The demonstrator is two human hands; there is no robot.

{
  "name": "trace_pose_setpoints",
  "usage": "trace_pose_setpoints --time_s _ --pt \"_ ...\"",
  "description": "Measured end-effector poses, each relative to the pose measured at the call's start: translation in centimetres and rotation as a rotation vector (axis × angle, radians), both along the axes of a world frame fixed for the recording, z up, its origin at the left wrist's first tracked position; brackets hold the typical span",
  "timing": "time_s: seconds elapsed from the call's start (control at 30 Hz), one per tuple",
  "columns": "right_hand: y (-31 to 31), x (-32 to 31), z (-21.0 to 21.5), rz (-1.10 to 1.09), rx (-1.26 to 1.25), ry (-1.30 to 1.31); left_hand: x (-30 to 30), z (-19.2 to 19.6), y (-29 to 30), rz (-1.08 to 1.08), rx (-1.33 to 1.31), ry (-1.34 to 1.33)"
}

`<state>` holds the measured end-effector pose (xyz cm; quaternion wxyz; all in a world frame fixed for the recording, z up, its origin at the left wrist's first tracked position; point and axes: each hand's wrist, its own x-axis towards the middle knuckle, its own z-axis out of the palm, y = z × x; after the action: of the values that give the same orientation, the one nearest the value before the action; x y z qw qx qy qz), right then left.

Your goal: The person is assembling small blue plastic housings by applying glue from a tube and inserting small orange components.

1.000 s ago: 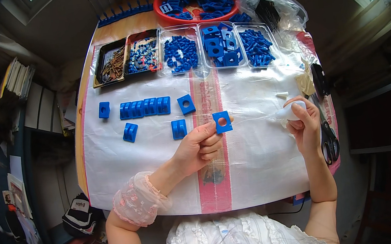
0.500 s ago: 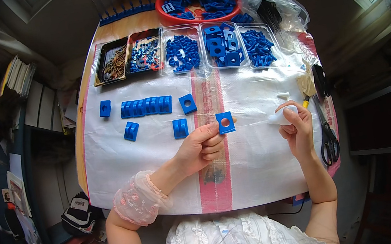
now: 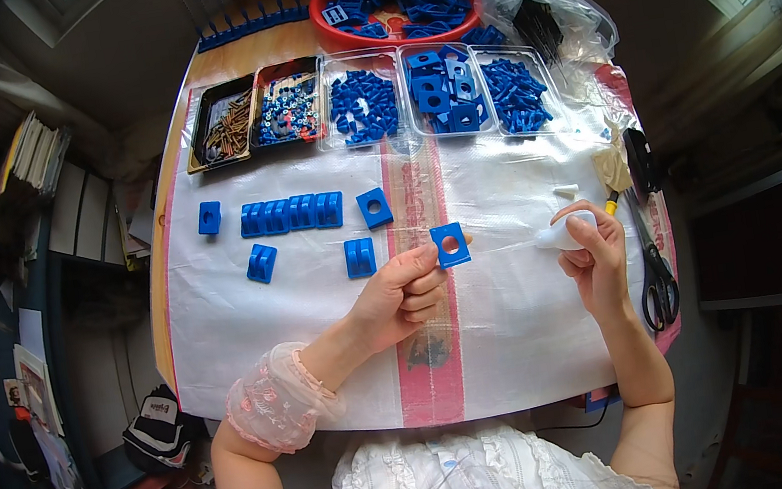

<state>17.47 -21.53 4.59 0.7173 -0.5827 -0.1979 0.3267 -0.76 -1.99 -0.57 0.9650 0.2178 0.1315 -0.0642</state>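
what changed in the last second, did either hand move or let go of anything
Little changed. The right hand, holding a small white object, first rose a little, then settled lower and slightly inward, never letting go. The left hand kept its grip on the blue square block with a hole and barely moved. The loose blue blocks on the white sheet, the trays and the scissors stayed put.

left hand [image 3: 405, 293] pinches blue square block [image 3: 451, 245] | right hand [image 3: 593, 253] grips white bottle [image 3: 563, 234] | white sheet [image 3: 525, 326]
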Motion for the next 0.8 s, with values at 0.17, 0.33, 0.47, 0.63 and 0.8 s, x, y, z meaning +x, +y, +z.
trace_pose_setpoints --time_s 0.17,0.33,0.47,0.63,0.8 --pt "0.04 -0.06 0.17 -0.007 0.002 -0.008 -0.06 0.15 0.04 -0.013 0.002 -0.015" --pt "0.03 -0.07 0.21 -0.009 -0.008 -0.008 -0.08 0.21 0.05 -0.017 -0.019 -0.011" --pt "0.04 -0.06 0.21 -0.011 -0.006 -0.002 -0.08 0.08 -0.01 -0.006 -0.04 0.02" --pt "-0.1 0.07 0.02 0.0 0.002 -0.008 -0.07 0.07 -0.07 0.005 -0.052 0.02" --pt "0.03 -0.03 0.13 -0.007 -0.009 -0.013 -0.05 -0.29 0.02 -0.001 -0.094 -0.02"
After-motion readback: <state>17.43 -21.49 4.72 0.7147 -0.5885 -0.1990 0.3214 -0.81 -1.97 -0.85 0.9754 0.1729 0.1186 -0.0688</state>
